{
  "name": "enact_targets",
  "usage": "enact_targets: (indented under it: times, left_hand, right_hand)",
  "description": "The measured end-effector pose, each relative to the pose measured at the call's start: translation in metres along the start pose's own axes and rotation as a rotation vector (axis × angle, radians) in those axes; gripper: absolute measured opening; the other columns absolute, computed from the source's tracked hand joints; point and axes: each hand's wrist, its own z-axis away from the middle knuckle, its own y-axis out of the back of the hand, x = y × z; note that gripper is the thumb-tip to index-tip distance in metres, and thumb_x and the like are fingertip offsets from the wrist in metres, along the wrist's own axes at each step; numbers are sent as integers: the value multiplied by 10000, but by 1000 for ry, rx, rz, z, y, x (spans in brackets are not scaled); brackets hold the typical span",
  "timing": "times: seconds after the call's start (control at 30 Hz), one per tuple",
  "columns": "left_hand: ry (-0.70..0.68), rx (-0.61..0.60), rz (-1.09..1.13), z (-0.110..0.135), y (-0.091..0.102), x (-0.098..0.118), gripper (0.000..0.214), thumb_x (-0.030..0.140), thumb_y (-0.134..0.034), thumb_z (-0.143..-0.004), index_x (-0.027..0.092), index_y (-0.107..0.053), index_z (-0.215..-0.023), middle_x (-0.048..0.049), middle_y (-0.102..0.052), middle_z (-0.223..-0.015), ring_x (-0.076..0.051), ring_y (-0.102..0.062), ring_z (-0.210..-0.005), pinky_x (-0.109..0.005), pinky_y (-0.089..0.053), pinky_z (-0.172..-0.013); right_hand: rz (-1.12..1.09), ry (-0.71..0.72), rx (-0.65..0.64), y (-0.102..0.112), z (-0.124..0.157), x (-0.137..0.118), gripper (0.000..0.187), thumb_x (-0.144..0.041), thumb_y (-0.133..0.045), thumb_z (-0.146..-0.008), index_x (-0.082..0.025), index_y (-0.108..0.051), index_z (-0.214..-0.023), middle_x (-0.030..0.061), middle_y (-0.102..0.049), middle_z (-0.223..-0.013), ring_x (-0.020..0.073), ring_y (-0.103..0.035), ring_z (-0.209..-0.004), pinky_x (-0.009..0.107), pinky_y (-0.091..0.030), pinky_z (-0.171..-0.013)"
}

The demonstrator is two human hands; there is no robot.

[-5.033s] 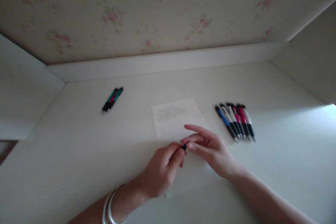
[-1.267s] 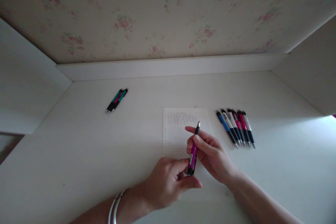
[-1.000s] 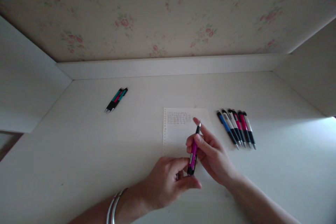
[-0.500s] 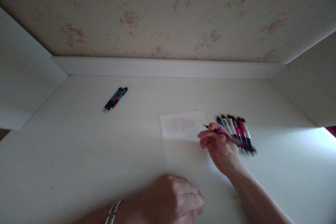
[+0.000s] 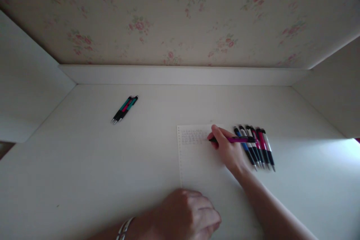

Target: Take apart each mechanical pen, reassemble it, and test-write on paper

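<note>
Head view, looking down on a pale white wooden tabletop (image 5: 98,165) that ends at a wall of pink-flowered wallpaper (image 5: 168,15).

The person's right hand (image 5: 226,150) rests on the upper right part of a white lined sheet of paper (image 5: 197,168). Its fingers are closed in a writing grip around a magenta and black plastic pen (image 5: 239,139). The pen's tip sits at the faint rows of handwriting near the top of the sheet; whether it touches the paper is too small to tell.

The left hand (image 5: 188,215) lies at the sheet's lower edge, curled into a loose fist with nothing showing in it. Silver bangles (image 5: 123,228) circle its wrist.

Just right of the sheet, a row of five blue, white and pink pens with black grips (image 5: 260,150) lies side by side. Well apart, at far left, lies a small bundle of teal and pink pens (image 5: 125,108).

Only a few lines at the top of the sheet carry writing; the rest below is blank.
</note>
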Motion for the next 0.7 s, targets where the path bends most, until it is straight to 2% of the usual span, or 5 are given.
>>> enact_targets:
  times: [0.07, 0.13, 0.27, 0.4, 0.7]
  left_hand:
    - [-3, -9, -7, 0, 0, 0, 215, 219, -515, -995, 195, -623, -811, 6, -675, -726, -132, -607, -650, -228, -471, -663]
    - [-3, -16, -15, 0, 0, 0, 252, 230, -516, -997, 198, -597, -760, 15, -651, -695, -128, -578, -620, -232, -455, -623]
    - [-2, -43, -21, -1, 1, 0, 250, 233, -543, -988, 199, -574, -742, 26, -642, -705, -119, -561, -612, -235, -441, -595]
    - [9, -61, -28, -1, 1, -1, 210, 248, -539, -995, 204, -603, -801, 29, -663, -726, -119, -592, -644, -228, -460, -633]
    - [3, -30, -19, 0, -3, -1, 209, 236, -567, -977, 195, -597, -774, 19, -635, -696, -124, -579, -628, -229, -437, -627]
  right_hand:
    - [33, 9, 15, -2, -2, 3, 223, -391, -563, -851, -200, -666, -798, -39, -532, -483, 147, -478, -451, 257, -325, -442]
    - [101, 40, 4, -2, -3, 8, 111, -269, -542, -793, -213, -637, -778, -44, -547, -477, 151, -486, -447, 253, -323, -439]
    - [198, 86, 16, -2, -3, 13, 149, -223, -522, -759, -219, -576, -620, -25, -539, -473, 160, -500, -482, 265, -330, -473]
    - [246, 123, 17, -2, -2, 12, 159, -217, -517, -761, -220, -583, -616, -22, -551, -492, 167, -516, -510, 269, -339, -497]
    - [279, 120, 43, -4, -2, 10, 177, -223, -501, -767, -225, -560, -600, -25, -544, -498, 162, -506, -501, 265, -335, -481]
